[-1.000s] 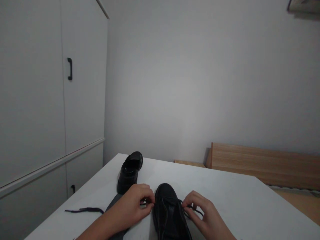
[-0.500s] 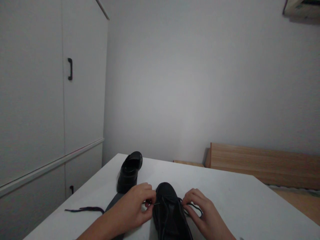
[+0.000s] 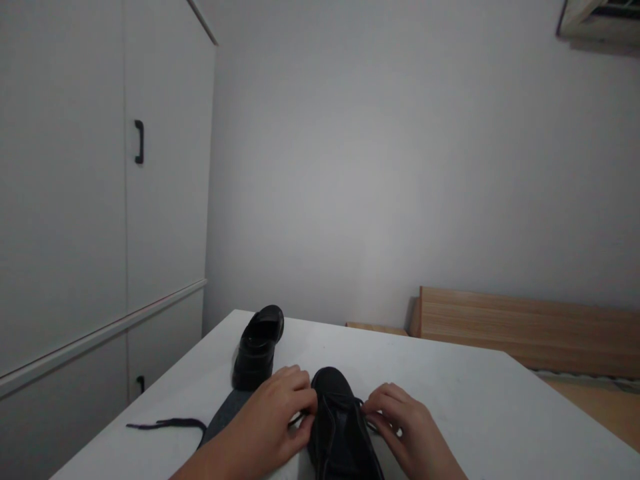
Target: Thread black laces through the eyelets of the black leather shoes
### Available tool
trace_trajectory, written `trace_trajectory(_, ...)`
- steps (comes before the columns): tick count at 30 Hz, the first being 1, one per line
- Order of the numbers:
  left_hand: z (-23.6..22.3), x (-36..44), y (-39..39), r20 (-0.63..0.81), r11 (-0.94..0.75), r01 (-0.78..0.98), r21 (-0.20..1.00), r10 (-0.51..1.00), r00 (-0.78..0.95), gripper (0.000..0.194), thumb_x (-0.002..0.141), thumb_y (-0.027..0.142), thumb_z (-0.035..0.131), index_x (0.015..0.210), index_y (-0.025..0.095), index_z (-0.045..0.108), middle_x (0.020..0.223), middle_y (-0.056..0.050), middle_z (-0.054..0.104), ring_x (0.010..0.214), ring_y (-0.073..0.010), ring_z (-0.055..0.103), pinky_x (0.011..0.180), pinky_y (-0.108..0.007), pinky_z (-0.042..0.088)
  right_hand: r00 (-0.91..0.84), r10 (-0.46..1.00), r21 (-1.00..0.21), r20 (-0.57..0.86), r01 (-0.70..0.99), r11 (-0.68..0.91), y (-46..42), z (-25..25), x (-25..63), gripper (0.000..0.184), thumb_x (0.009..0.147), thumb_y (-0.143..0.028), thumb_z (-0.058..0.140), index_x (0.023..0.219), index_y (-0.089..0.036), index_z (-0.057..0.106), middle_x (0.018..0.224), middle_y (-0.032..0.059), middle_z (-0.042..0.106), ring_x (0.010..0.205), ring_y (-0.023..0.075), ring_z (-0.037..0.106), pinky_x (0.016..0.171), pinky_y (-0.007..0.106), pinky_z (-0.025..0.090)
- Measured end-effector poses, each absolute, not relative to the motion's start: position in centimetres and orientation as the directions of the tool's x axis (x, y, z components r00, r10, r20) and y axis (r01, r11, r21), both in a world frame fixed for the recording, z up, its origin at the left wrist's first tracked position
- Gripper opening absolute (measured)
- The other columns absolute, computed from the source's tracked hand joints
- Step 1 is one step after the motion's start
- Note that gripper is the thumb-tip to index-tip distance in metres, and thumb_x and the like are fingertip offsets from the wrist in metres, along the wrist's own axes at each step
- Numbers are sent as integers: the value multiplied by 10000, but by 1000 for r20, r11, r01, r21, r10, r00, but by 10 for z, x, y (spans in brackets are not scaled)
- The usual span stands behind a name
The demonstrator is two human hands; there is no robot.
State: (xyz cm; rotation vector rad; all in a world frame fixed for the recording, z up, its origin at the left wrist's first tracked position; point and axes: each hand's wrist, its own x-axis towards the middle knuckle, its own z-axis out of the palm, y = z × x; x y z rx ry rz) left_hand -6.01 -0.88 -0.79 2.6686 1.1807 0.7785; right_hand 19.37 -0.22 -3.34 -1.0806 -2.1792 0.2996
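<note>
White flat-topped table with angled far corners [image 3: 450, 387] fills the lower view. Tall white cupboard with black bar handles [image 3: 165, 167] stands at left; low wood-grain headboard-like panel [image 3: 500, 317] lies beyond the table at right. On the table, near edge of view: black smooth round-toed shoe [image 3: 333, 387], toe pointing away, between the hands. Second black shoe with an open top [image 3: 253, 360] sits farther off to the left, its near end beside a dark grey flat piece, apparently cloth [image 3: 227, 413] — partly under the left forearm. Left hand [image 3: 287, 413]: thumb and fingers together, pinched on a thin black cord [image 3: 297, 419] at the shoe's left side. Right hand [image 3: 403, 427]: fingertips closed on a black lace [image 3: 371, 425] at its right side (grip partly hidden). Loose dark lace end [image 3: 173, 423] lies farther left — slightly curved.
</note>
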Motion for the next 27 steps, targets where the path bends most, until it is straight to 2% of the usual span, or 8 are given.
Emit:
trace_trajectory(3,-10,-59,-10,474,-698,669,257,694,542,173,811,38,563,805,191,643,970,-59,601,919,-219,534,806,-343,427,-430,768,-471,475,613,634,-3,-35,193,179,918,-142,492,855,-205,648,802,38,660,714,189,640,650,289,504)
trace_trajectory(6,-14,-58,-9,467,-679,693,243,708,530,190,851,47,548,813,190,666,951,-68,610,912,-223,543,765,-327,440,-456,752,-424,475,630,650,-4,-37,192,207,928,-137,459,883,-200,652,828,56,677,749,198,667,670,291,522)
trace_trajectory(9,-17,-56,-8,423,-654,704,278,741,521,198,873,49,525,839,186,665,897,-63,642,887,-222,574,753,-319,455,-490,742,-342,457,673,656,-6,-35,189,265,916,-104,429,942,-204,673,894,83,698,801,219,689,691,302,541)
trace_trajectory(12,-18,-53,-8,413,-641,684,348,760,502,235,881,51,495,972,198,653,926,-54,681,884,-217,611,788,-324,471,-527,739,-340,420,664,666,-14,-28,186,341,906,-85,408,1080,-212,672,967,100,712,860,227,699,745,311,557)
trace_trajectory(16,-10,-47,-18,384,-603,667,438,796,468,262,953,230,484,1165,236,637,998,-62,698,932,-225,644,848,-332,487,-487,800,-379,349,708,596,-26,-17,178,406,909,-222,536,1311,-183,579,1165,154,671,1060,271,659,934,377,528)
trace_trajectory(19,-1,-39,-28,270,-526,717,458,850,452,295,872,368,615,1124,226,672,1045,-90,673,976,-266,643,865,-366,508,-474,851,-310,225,793,524,-31,-11,170,569,809,-145,594,1375,-163,537,1231,175,616,1100,298,637,948,399,525)
trace_trajectory(23,9,-23,-36,206,-455,797,398,890,406,238,827,168,517,1003,176,678,1062,-118,662,971,-272,658,865,-390,535,-451,882,-209,134,858,470,-31,-4,156,560,706,19,504,1224,-144,645,1201,170,608,1041,273,656,907,358,544)
trace_trajectory(27,20,-7,-33,156,-415,869,271,909,385,365,764,33,444,1040,81,679,1057,-201,696,960,-336,689,862,-479,552,-371,926,-52,75,925,375,-32,11,136,535,750,77,420,1202,-80,660,1290,236,583,1132,333,624,916,433,547)
